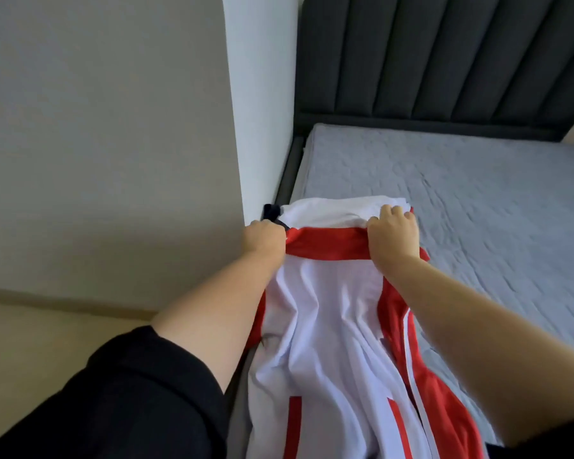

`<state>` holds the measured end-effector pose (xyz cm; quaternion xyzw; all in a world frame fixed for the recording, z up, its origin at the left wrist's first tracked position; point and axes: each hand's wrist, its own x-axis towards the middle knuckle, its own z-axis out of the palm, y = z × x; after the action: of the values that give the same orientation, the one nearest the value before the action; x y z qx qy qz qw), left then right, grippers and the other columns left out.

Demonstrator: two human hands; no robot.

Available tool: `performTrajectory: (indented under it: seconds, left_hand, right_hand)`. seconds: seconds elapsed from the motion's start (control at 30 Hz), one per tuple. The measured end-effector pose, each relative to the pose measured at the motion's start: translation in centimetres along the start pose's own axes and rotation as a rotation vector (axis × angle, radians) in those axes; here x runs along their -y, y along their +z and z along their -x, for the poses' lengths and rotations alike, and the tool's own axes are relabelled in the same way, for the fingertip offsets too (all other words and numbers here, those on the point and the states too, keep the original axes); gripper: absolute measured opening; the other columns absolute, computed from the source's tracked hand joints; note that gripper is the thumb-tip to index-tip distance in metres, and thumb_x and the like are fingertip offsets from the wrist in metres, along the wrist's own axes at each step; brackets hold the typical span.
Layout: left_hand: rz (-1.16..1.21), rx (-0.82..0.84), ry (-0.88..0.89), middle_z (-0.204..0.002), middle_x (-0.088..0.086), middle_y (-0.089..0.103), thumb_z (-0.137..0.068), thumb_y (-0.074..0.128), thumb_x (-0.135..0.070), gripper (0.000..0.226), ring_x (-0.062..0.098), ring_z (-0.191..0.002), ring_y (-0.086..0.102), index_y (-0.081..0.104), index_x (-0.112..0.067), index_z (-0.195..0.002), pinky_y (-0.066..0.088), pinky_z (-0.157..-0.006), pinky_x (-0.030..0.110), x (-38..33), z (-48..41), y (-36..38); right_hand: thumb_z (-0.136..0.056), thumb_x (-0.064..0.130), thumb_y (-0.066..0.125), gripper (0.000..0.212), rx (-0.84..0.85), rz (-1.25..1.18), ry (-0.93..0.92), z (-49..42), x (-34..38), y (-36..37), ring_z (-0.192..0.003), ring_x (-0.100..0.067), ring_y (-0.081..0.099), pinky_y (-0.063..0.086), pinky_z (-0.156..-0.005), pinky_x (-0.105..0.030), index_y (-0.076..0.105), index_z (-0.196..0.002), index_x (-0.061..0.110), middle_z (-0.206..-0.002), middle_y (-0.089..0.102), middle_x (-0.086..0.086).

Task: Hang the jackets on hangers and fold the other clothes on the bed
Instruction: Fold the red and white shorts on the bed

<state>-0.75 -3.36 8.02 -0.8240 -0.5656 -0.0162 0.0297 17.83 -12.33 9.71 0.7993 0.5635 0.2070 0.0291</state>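
Spread along the 9 o'clock edge of the grey bed [461, 193]: white-and-red garment [328, 309], gripped by its red band [325, 240]. Fisted round the band's 9 o'clock end with the left hand [265, 238]; curled over the 3 o'clock end with the right hand [395, 233]. Likely best to pull the band taut and level, smoothing creases before folding. No logos or writing legible.
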Motion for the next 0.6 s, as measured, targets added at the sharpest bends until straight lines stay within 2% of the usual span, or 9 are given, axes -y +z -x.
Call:
performTrajectory:
  seconds: [0.07,0.13,0.23,0.27,0.33,0.4,0.43,0.53,0.6]
  left_hand:
    - [-0.041,0.024,0.039,-0.116,0.006,0.058,-0.087,0.051,-0.007,0.029,0.025,-0.109,0.055,0.060,-0.012,-0.114,0.037,-0.074,0.028,-0.6,-2.1,1.6]
    - [0.079,0.099,-0.056,-0.110,0.004,0.061,-0.088,0.051,-0.011,0.024,0.025,-0.104,0.059,0.060,-0.013,-0.110,0.038,-0.071,0.028,-1.1,-3.8,2.8]
    - [0.651,0.205,-0.335,-0.096,0.007,0.062,-0.087,0.051,-0.016,0.021,0.024,-0.077,0.065,0.057,-0.009,-0.105,0.047,-0.058,0.026,-1.7,-5.5,4.6]
    - [0.863,0.214,-0.367,-0.101,0.009,0.064,-0.086,0.050,-0.015,0.025,0.026,-0.077,0.066,0.055,-0.010,-0.110,0.050,-0.059,0.028,-2.0,-5.7,5.5]
    - [1.052,0.224,-0.285,-0.128,0.010,0.056,-0.086,0.050,-0.014,0.051,0.027,-0.103,0.061,0.040,-0.015,-0.136,0.046,-0.073,0.025,-2.9,-4.8,7.5]
    - [1.017,0.233,-0.139,-0.142,0.008,0.042,-0.087,0.051,-0.012,0.071,0.025,-0.120,0.050,0.018,-0.019,-0.149,0.042,-0.085,0.026,-3.3,-2.9,9.9]
    - [0.949,0.240,-0.082,-0.146,0.008,0.037,-0.087,0.051,-0.012,0.072,0.025,-0.126,0.044,0.016,-0.019,-0.150,0.041,-0.094,0.030,-3.4,-1.8,11.3]
    - [0.691,0.212,-0.012,-0.147,0.009,0.034,-0.088,0.051,-0.015,0.062,0.026,-0.134,0.033,0.028,-0.015,-0.146,0.028,-0.108,0.034,-3.5,2.6,15.4]
    - [0.546,0.190,0.073,-0.152,0.009,0.026,-0.092,0.046,-0.020,0.058,0.023,-0.140,0.022,0.027,-0.016,-0.146,0.018,-0.113,0.035,-3.4,5.2,17.5]
  right_hand:
    - [-0.088,0.006,0.044,0.026,0.051,0.016,0.018,-1.4,0.2,2.3,-0.095,-0.026,0.058,0.034,-0.078,-0.032,0.065,-0.100,0.013,-0.097,0.065,-0.005]
    - [-0.088,0.010,0.048,0.021,0.122,-0.026,0.109,-2.7,0.4,4.1,-0.092,-0.025,0.062,0.034,-0.071,-0.030,0.066,-0.098,0.016,-0.095,0.068,-0.003]
    - [-0.090,0.018,0.051,0.022,0.138,-0.346,0.361,-3.9,0.3,6.5,-0.100,-0.036,0.060,0.033,-0.068,-0.033,0.057,-0.107,0.006,-0.106,0.064,-0.016]
    - [-0.089,0.019,0.052,0.025,0.138,-0.482,0.423,-3.9,0.6,7.3,-0.102,-0.039,0.058,0.033,-0.069,-0.035,0.052,-0.110,0.004,-0.109,0.062,-0.019]
    - [-0.088,0.017,0.053,0.037,0.186,-0.657,0.417,-3.0,2.0,8.8,-0.106,-0.039,0.055,0.036,-0.073,-0.037,0.043,-0.121,0.004,-0.117,0.057,-0.021]
    - [-0.087,0.015,0.052,0.053,0.261,-0.669,0.335,-0.9,4.1,10.2,-0.117,-0.037,0.047,0.039,-0.088,-0.041,0.033,-0.136,0.005,-0.131,0.047,-0.018]
    - [-0.087,0.016,0.051,0.057,0.290,-0.637,0.307,0.5,5.2,10.9,-0.123,-0.036,0.042,0.037,-0.096,-0.043,0.030,-0.139,0.006,-0.136,0.042,-0.016]
    - [-0.087,0.021,0.048,0.058,0.339,-0.553,0.258,5.7,8.5,12.9,-0.135,-0.030,0.027,0.024,-0.109,-0.044,0.029,-0.140,0.008,-0.143,0.033,-0.011]
    - [-0.087,0.027,0.043,0.060,0.346,-0.517,0.237,9.3,10.1,14.5,-0.140,-0.027,0.016,0.013,-0.113,-0.046,0.026,-0.143,0.010,-0.149,0.026,-0.010]
